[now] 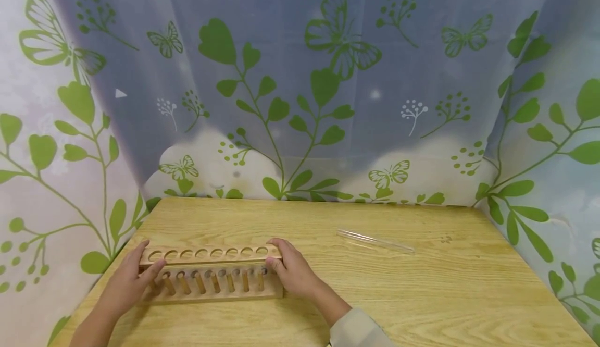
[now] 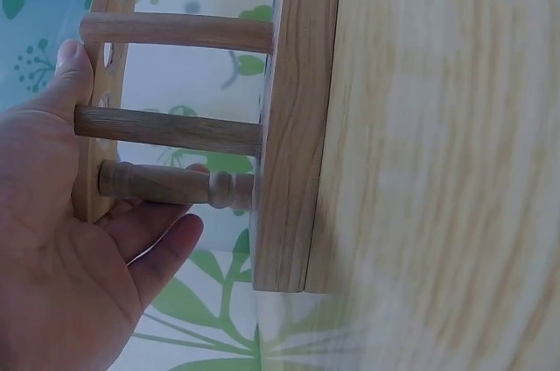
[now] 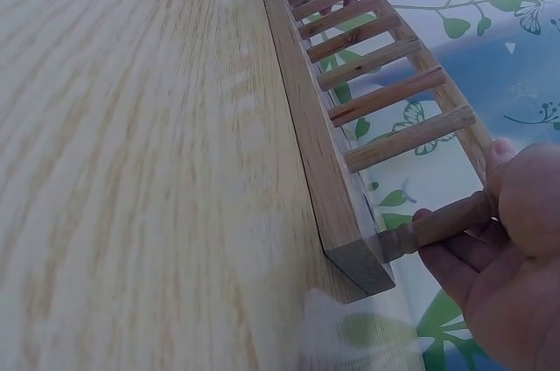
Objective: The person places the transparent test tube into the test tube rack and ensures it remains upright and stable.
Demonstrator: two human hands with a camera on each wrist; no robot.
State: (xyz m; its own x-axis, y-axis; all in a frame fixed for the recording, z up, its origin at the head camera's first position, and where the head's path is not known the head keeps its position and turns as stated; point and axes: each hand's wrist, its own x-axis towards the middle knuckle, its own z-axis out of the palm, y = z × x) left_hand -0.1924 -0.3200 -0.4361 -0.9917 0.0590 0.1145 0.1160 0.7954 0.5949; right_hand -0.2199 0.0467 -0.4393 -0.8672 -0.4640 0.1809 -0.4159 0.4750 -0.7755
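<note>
A wooden test tube rack (image 1: 211,256) stands upright at the front left of the table, its top bar pierced by a row of round holes and its base set with upright pegs. My left hand (image 1: 128,279) grips the rack's left end, thumb along the top bar. In the left wrist view its fingers (image 2: 175,248) curl behind the turned end post (image 2: 166,183). At the other end my right hand (image 1: 295,269) grips the top bar, and in the right wrist view its fingers (image 3: 459,266) bend around the right end post (image 3: 446,222).
A clear glass test tube (image 1: 375,240) lies on the wooden table (image 1: 422,295), to the right of the rack and farther back. Printed curtains (image 1: 300,128) with green leaves and butterflies enclose the table's back and both sides.
</note>
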